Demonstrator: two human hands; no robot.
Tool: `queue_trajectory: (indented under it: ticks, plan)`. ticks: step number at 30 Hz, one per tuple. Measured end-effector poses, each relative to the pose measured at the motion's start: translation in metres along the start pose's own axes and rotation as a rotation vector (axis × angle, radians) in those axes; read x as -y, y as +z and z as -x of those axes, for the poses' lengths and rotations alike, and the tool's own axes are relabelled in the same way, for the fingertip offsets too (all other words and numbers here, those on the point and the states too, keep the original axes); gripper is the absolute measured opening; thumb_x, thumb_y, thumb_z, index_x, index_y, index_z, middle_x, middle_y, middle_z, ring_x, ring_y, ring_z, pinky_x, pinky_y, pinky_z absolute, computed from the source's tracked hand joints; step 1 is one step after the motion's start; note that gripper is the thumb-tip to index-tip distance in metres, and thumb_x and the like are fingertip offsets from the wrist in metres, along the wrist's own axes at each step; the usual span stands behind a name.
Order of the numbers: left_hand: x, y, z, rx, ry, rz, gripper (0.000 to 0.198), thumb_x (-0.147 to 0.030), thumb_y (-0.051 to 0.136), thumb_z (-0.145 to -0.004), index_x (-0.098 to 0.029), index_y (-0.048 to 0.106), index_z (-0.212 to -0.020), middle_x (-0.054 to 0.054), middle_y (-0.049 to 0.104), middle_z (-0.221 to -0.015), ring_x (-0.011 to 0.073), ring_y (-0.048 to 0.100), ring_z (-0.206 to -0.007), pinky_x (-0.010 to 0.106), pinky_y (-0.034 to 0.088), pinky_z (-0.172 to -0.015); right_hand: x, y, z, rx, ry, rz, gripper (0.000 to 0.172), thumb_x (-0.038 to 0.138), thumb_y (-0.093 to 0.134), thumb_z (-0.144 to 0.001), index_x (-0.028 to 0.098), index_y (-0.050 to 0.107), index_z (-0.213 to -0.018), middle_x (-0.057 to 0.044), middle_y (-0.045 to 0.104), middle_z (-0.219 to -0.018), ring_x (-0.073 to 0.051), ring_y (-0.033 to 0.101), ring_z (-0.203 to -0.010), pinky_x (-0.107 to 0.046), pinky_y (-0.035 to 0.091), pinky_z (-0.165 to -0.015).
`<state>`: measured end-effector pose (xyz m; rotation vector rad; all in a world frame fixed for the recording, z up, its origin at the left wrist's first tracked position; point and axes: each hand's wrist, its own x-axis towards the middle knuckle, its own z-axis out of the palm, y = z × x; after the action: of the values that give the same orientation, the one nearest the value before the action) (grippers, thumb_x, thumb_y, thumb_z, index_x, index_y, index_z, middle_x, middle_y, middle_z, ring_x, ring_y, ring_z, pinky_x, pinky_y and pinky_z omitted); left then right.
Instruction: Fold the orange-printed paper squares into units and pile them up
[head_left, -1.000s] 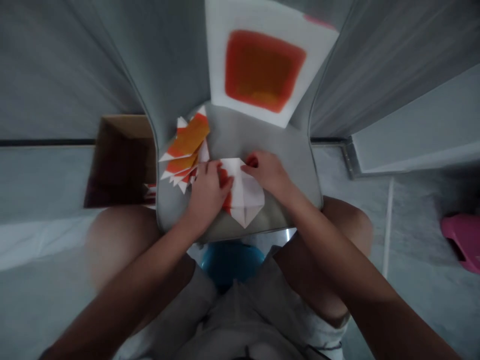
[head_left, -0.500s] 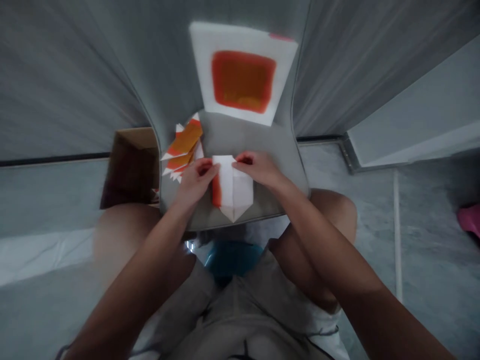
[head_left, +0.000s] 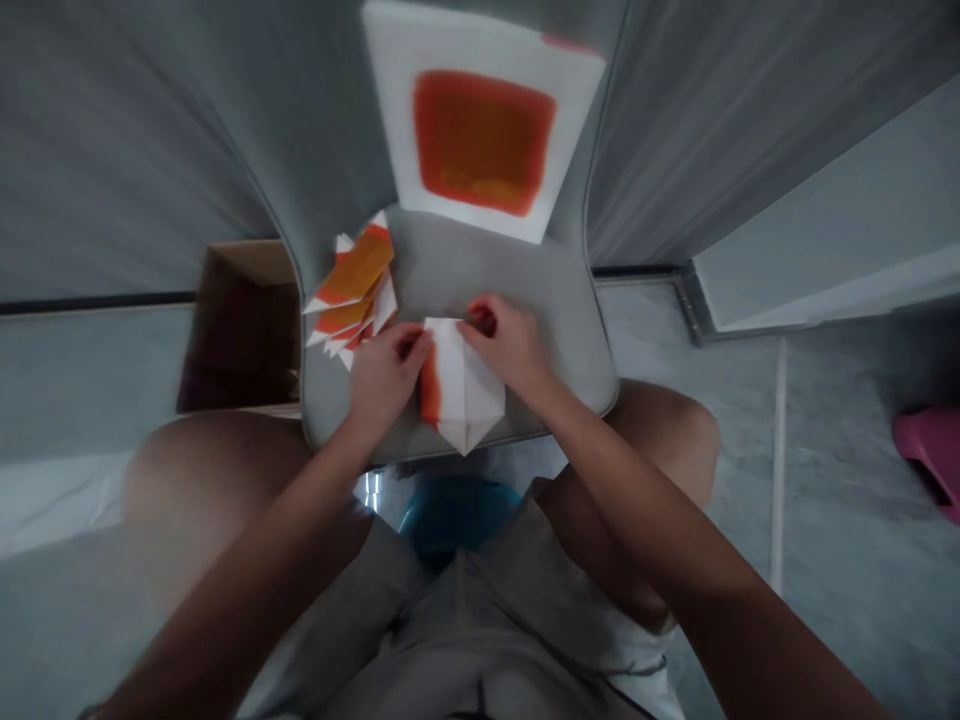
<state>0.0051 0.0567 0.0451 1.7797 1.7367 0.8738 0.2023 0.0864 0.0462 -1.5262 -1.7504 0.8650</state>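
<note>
A partly folded sheet of white paper (head_left: pixel 463 385) with an orange-red strip along its left side lies on the grey chair seat (head_left: pixel 442 260), its pointed end toward me. My left hand (head_left: pixel 386 370) pinches the sheet's far left corner between thumb and fingers. At the far right edge, my right hand (head_left: pixel 504 340) is closed with its thumb and fingertips on the paper. Just left of my left hand sits a pile of folded orange-and-white paper pieces (head_left: pixel 356 280), overlapping one another.
A white sheet stack (head_left: pixel 480 205) with an orange square leans against the chair's backrest. An open cardboard box (head_left: pixel 240 340) stands on the floor at left. Beneath the chair's front edge is a blue object (head_left: pixel 457 510). Something pink (head_left: pixel 930 450) is at the far right.
My right fingers have slid slightly inward along the far edge, and the right side of the paper looks narrower at its far end. The whole view has shifted slightly.
</note>
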Motion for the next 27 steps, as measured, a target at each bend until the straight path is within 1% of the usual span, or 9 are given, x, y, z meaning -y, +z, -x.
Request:
queue_trajectory:
  ticks: [4, 7, 10, 15, 18, 21, 24, 26, 27]
  plan:
    - [0.001, 0.001, 0.0, -0.004, 0.01, -0.051, 0.023, -0.041, 0.063, -0.097, -0.024, 0.076, -0.107, 0.004, 0.081, -0.098, 0.0201, 0.074, -0.084, 0.034, 0.057, -0.08, -0.004, 0.005, -0.007, 0.144, -0.145, 0.176, 0.016, 0.035, 0.069, -0.096, 0.023, 0.07, -0.107, -0.007, 0.074, -0.108, -0.024, 0.066, -0.098, -0.035, 0.049, -0.085]
    - [0.002, -0.002, 0.007, 0.008, -0.059, 0.024, 0.025, -0.039, 0.067, -0.095, -0.023, 0.073, -0.113, 0.004, 0.08, -0.099, 0.0198, 0.075, -0.086, 0.034, 0.059, -0.081, -0.009, 0.008, -0.009, 0.167, -0.227, 0.309, 0.024, 0.042, 0.066, -0.1, 0.023, 0.071, -0.114, -0.01, 0.072, -0.118, -0.028, 0.063, -0.11, -0.037, 0.047, -0.088]
    - [0.003, -0.005, 0.019, 0.033, -0.106, 0.064, 0.027, -0.039, 0.07, -0.093, -0.023, 0.072, -0.114, 0.004, 0.08, -0.099, 0.0203, 0.076, -0.085, 0.034, 0.06, -0.078, -0.012, 0.008, -0.01, 0.189, -0.25, 0.339, 0.032, 0.043, 0.064, -0.101, 0.024, 0.069, -0.126, -0.01, 0.07, -0.125, -0.028, 0.061, -0.116, -0.037, 0.046, -0.092]
    - [0.006, -0.006, 0.022, 0.05, 0.021, -0.049, 0.023, -0.038, 0.065, -0.098, -0.026, 0.076, -0.113, 0.004, 0.081, -0.104, 0.0221, 0.075, -0.093, 0.038, 0.059, -0.087, -0.013, 0.004, -0.018, 0.278, -0.346, 0.271, 0.041, 0.037, 0.068, -0.097, 0.024, 0.068, -0.137, -0.01, 0.067, -0.131, -0.029, 0.058, -0.122, -0.041, 0.044, -0.104]
    - [0.01, -0.007, 0.009, 0.084, 0.098, -0.058, 0.022, -0.038, 0.062, -0.1, -0.028, 0.078, -0.113, 0.003, 0.08, -0.111, 0.022, 0.075, -0.097, 0.038, 0.058, -0.091, -0.011, 0.002, -0.025, 0.313, -0.362, 0.203, 0.03, 0.034, 0.071, -0.094, 0.026, 0.074, -0.124, -0.007, 0.07, -0.124, -0.027, 0.061, -0.116, -0.041, 0.044, -0.104]
    - [0.01, -0.011, 0.003, 0.041, 0.14, -0.117, 0.024, -0.038, 0.063, -0.1, -0.028, 0.077, -0.116, 0.004, 0.079, -0.116, 0.0231, 0.074, -0.103, 0.038, 0.058, -0.095, -0.008, 0.003, -0.027, 0.296, -0.3, 0.17, 0.015, 0.034, 0.067, -0.097, 0.024, 0.077, -0.103, -0.005, 0.072, -0.107, -0.023, 0.063, -0.101, -0.036, 0.045, -0.093]
    - [0.001, -0.02, 0.012, -0.001, 0.227, -0.226, 0.025, -0.037, 0.06, -0.102, -0.028, 0.076, -0.119, 0.005, 0.078, -0.12, 0.025, 0.072, -0.113, 0.041, 0.056, -0.103, -0.005, 0.004, -0.024, 0.263, -0.284, 0.193, 0.015, 0.032, 0.064, -0.1, 0.023, 0.075, -0.097, -0.005, 0.072, -0.101, -0.023, 0.062, -0.096, -0.034, 0.044, -0.088]
    - [-0.012, -0.026, 0.027, 0.048, 0.3, -0.221, 0.026, -0.038, 0.056, -0.105, -0.029, 0.077, -0.117, 0.004, 0.079, -0.115, 0.0236, 0.073, -0.109, 0.041, 0.057, -0.101, -0.004, 0.006, -0.022, 0.247, -0.281, 0.223, 0.015, 0.032, 0.063, -0.1, 0.023, 0.074, -0.097, -0.005, 0.073, -0.102, -0.023, 0.062, -0.097, -0.034, 0.044, -0.089]
    - [-0.019, -0.029, 0.036, 0.039, 0.321, -0.215, 0.026, -0.037, 0.055, -0.106, -0.029, 0.076, -0.118, 0.004, 0.079, -0.115, 0.0235, 0.073, -0.109, 0.041, 0.058, -0.102, -0.003, 0.007, -0.021, 0.235, -0.265, 0.235, 0.014, 0.031, 0.062, -0.1, 0.024, 0.074, -0.096, -0.005, 0.073, -0.102, -0.023, 0.062, -0.097, -0.034, 0.044, -0.089]
